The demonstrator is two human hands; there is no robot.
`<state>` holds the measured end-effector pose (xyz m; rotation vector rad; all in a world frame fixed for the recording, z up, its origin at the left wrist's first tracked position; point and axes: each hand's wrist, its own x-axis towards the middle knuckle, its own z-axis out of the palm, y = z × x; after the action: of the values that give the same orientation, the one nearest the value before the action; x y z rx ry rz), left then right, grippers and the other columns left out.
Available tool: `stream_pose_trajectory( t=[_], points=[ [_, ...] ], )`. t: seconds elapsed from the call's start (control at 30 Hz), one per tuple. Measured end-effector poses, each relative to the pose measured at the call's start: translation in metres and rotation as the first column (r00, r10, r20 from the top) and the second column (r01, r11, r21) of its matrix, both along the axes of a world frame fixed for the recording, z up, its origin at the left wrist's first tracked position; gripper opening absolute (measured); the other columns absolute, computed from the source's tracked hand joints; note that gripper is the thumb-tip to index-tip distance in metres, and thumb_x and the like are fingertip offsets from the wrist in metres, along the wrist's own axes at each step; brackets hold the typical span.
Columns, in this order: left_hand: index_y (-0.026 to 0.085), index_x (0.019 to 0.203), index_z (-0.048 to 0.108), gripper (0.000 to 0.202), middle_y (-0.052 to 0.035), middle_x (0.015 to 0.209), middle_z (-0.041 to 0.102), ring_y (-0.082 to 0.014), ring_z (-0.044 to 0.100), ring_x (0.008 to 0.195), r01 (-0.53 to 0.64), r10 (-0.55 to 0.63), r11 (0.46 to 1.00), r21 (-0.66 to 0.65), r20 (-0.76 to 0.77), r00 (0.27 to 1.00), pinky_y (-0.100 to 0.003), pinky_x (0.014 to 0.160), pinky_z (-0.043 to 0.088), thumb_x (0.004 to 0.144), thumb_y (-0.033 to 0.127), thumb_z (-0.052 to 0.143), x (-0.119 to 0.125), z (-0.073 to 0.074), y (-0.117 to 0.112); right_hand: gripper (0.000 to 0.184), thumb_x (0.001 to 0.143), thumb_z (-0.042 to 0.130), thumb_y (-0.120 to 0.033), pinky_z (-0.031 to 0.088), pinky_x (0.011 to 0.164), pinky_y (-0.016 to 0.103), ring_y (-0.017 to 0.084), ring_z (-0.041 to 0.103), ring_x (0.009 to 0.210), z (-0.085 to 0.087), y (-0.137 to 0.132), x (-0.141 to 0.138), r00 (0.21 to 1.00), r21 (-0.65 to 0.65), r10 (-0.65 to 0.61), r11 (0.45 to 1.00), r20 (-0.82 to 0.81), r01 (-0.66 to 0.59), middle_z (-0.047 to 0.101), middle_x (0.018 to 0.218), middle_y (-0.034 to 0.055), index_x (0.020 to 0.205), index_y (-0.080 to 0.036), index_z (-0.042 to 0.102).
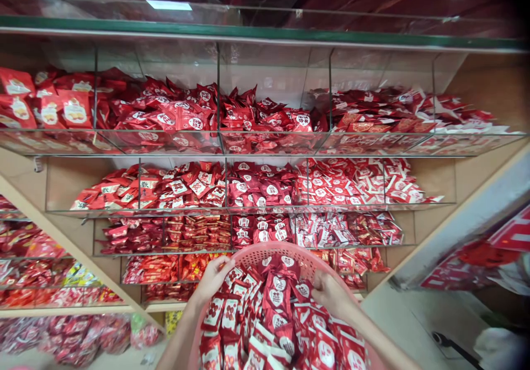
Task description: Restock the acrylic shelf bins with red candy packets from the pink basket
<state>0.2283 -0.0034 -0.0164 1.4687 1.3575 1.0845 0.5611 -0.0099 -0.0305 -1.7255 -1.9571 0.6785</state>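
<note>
Left hand [216, 274] is gripping basket [290, 250] rim | dark red packet [303, 289] is lying just left of nearer right hand [325, 289], grasp unclear

Wooden shelving [492, 88] | glass shelf [265, 32] (green-edged) | pale floor [408, 317] | bright reflection [169, 5]

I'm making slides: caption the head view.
Left hand on the rim of a pink basket, right hand at its red packets, before stocked shelves.
</note>
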Motion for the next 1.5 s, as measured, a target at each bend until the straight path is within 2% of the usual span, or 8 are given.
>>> stream_pose_trajectory(
  t=[0.37, 0.67, 0.8, 0.93, 1.07, 1.13, 1.33, 1.5],
  points=[
    [0.016, 0.066, 0.058, 0.037, 0.0012, 0.064, 0.054, -0.0116, 0.048, 0.064, 0.000, 0.001, 1.000, -0.018, 0.014, 1.000, -0.020, 0.062, 0.038, 0.076, 0.051, 0.054, -0.001, -0.004, 0.002, 0.021, 0.062, 0.046, -0.007, 0.026, 0.049, 0.024, 0.011, 0.043, 0.053, -0.008, 0.001, -0.008, 0.998, -0.048, -0.048, 0.998, 0.027, 0.049, 0.042, 0.052, -0.0044, 0.057, -0.021, 0.031],
    [0.016, 0.065, 0.056, 0.038, 0.0015, 0.063, 0.053, -0.0119, 0.047, 0.063, -0.002, 0.003, 1.000, -0.029, 0.013, 1.000, -0.021, 0.062, 0.038, 0.076, 0.052, 0.053, -0.001, -0.005, 0.002, 0.019, 0.076, 0.040, -0.007, 0.036, 0.063, 0.027, 0.020, 0.059, 0.081, -0.004, -0.011, -0.012, 0.906, -0.063, 0.062, 0.997, 0.418, -0.039, 0.062, 0.084, 0.0087, 0.079, -0.017, 0.056],
    [0.016, 0.066, 0.058, 0.038, 0.0012, 0.065, 0.054, -0.0126, 0.048, 0.065, -0.010, 0.010, 1.000, 0.001, -0.009, 1.000, -0.022, 0.066, 0.038, 0.077, 0.051, 0.052, -0.002, -0.008, 0.003, 0.017, 0.079, 0.043, -0.010, 0.038, 0.065, 0.030, 0.023, 0.060, 0.079, 0.030, -0.005, -0.021, 0.887, -0.047, 0.126, 0.992, 0.445, -0.117, 0.063, 0.084, 0.0118, 0.072, -0.016, 0.058],
    [0.016, 0.067, 0.057, 0.038, 0.0011, 0.067, 0.055, -0.0129, 0.049, 0.068, -0.011, 0.011, 1.000, 0.005, -0.011, 1.000, -0.022, 0.068, 0.038, 0.077, 0.052, 0.051, -0.003, -0.010, 0.003, 0.026, 0.087, 0.039, -0.023, 0.037, 0.056, 0.027, 0.018, 0.058, 0.062, 0.106, 0.019, -0.044, 0.912, 0.107, 0.245, 0.950, 0.328, -0.294, 0.060, 0.067, 0.0063, 0.067, -0.017, 0.055],
    [0.016, 0.064, 0.054, 0.041, 0.0020, 0.063, 0.052, -0.0122, 0.047, 0.064, -0.019, 0.019, 1.000, -0.008, 0.001, 1.000, -0.022, 0.065, 0.038, 0.075, 0.056, 0.052, -0.002, -0.013, 0.003, 0.022, 0.089, 0.036, -0.025, 0.040, 0.064, 0.027, 0.016, 0.058, 0.069, 0.183, 0.060, -0.069, 0.918, 0.480, 0.242, 0.794, 0.315, -0.373, 0.060, 0.084, 0.0061, 0.086, -0.018, 0.057],
    [0.016, 0.063, 0.054, 0.042, 0.0022, 0.062, 0.051, -0.0122, 0.046, 0.064, -0.027, 0.027, 1.000, 0.009, -0.004, 1.000, -0.022, 0.065, 0.037, 0.075, 0.056, 0.052, -0.002, -0.015, 0.003, 0.022, 0.087, 0.041, -0.024, 0.042, 0.070, 0.028, 0.016, 0.059, 0.077, 0.205, 0.087, -0.077, 0.913, 0.525, 0.213, 0.762, 0.349, -0.379, 0.057, 0.102, 0.0076, 0.104, -0.019, 0.054],
    [0.016, 0.063, 0.055, 0.037, 0.0019, 0.064, 0.050, -0.0119, 0.046, 0.065, -0.031, 0.032, 0.999, 0.041, -0.014, 0.999, -0.022, 0.065, 0.036, 0.077, 0.050, 0.052, -0.003, -0.022, 0.004, 0.071, 0.069, 0.056, -0.010, 0.036, 0.093, 0.032, 0.022, 0.047, 0.117, 0.203, 0.155, -0.088, 0.818, 0.277, 0.373, 0.810, 0.437, -0.517, 0.042, 0.134, 0.0140, 0.135, -0.016, 0.031],
    [0.016, 0.064, 0.056, 0.037, 0.0027, 0.062, 0.050, -0.0121, 0.047, 0.065, -0.041, 0.041, 0.997, 0.061, 0.001, 0.999, -0.021, 0.065, 0.036, 0.076, 0.051, 0.053, -0.004, -0.026, 0.004, 0.072, 0.072, 0.052, -0.009, 0.037, 0.090, 0.032, 0.023, 0.051, 0.112, 0.193, 0.164, -0.088, 0.804, 0.224, 0.397, 0.819, 0.443, -0.528, 0.050, 0.127, 0.0155, 0.138, -0.015, 0.025]
  ],
)
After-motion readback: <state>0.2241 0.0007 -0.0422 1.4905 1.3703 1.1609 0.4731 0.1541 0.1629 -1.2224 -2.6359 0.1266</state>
